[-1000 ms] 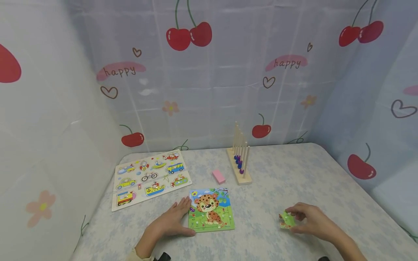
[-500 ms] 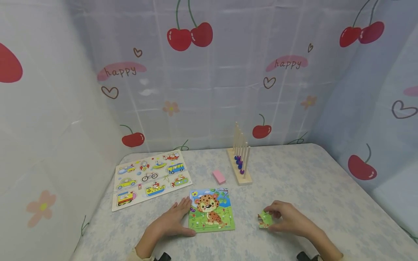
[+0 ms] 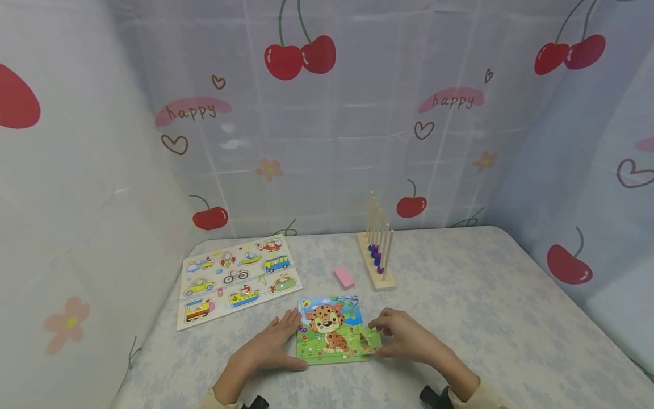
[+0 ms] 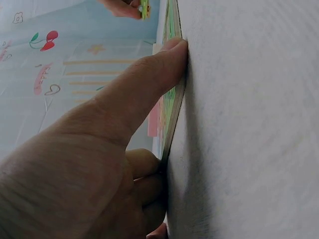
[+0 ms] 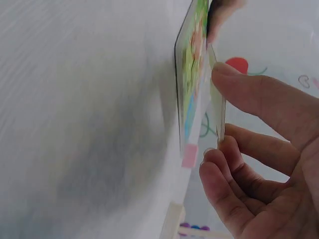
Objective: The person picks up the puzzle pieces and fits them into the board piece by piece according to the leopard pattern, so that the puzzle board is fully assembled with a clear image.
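A leopard jigsaw puzzle (image 3: 327, 329) lies flat on the table, mostly filled in, with a green lower part and a blue top. My left hand (image 3: 271, 346) rests against its left side; the straight thumb touches the front edge near the corner. Between thumb and fingertips my right hand (image 3: 403, 336) pinches a green puzzle piece (image 3: 370, 342), held over the puzzle's right edge. In the right wrist view that piece (image 5: 217, 107) appears edge-on, raised above the puzzle (image 5: 192, 74) and apart from it.
A vehicle peg puzzle board (image 3: 237, 278) lies at the back left. Behind the leopard puzzle sits a pink block (image 3: 344, 278). Right of the block stands a wooden peg rack (image 3: 380, 279) with tall rods and several purple and blue beads. A cherry-print curtain (image 3: 327, 142) encloses the table.
My right hand has carried the green piece leftward across the table to the puzzle's right edge. The left hand and the leopard puzzle have stayed in place.
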The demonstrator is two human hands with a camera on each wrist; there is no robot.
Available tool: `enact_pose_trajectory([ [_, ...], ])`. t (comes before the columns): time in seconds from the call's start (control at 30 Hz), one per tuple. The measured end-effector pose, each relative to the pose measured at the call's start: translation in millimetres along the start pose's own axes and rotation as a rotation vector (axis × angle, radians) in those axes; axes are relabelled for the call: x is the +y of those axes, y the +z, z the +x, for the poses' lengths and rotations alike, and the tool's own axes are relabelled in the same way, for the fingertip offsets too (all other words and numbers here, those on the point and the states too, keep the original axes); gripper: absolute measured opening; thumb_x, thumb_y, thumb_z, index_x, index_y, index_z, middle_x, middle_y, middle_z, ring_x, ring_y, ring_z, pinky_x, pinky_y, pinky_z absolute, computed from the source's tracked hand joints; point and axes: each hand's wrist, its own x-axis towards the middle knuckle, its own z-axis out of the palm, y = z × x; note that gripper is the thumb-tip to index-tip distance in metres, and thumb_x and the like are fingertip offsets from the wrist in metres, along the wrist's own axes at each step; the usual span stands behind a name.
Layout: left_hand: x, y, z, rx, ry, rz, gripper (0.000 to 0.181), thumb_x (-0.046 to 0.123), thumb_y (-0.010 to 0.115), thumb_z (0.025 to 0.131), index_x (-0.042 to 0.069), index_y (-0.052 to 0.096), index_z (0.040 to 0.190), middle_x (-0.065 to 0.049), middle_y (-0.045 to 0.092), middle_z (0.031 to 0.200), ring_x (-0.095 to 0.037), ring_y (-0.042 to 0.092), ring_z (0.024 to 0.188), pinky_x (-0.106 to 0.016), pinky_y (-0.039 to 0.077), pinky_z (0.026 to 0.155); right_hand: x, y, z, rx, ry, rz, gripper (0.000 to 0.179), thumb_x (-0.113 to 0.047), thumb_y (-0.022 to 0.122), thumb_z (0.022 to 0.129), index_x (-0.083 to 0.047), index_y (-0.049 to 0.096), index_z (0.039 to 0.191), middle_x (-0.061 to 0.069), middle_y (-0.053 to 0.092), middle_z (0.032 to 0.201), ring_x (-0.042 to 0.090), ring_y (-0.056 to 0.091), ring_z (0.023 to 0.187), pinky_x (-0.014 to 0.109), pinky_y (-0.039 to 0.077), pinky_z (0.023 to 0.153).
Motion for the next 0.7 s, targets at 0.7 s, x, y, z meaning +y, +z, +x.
enact_pose_trajectory([
  [0.7,-0.5,-0.2,0.4,-0.008,-0.024,0.007,0.113,0.062,0.074,0.074,0.004,0.021,0.155,-0.012,0.015,0.164,-0.03,0.013,0.152,-0.053,0.013,0.124,-15.8,25.3,30.8,-0.018,-0.07,0.044,0.047,-0.023,0.086,0.071,-0.006,0.072,0.112,-0.005,0.058,0.088,0.004,0.045,0.072,0.019,0.04,0.06],
])
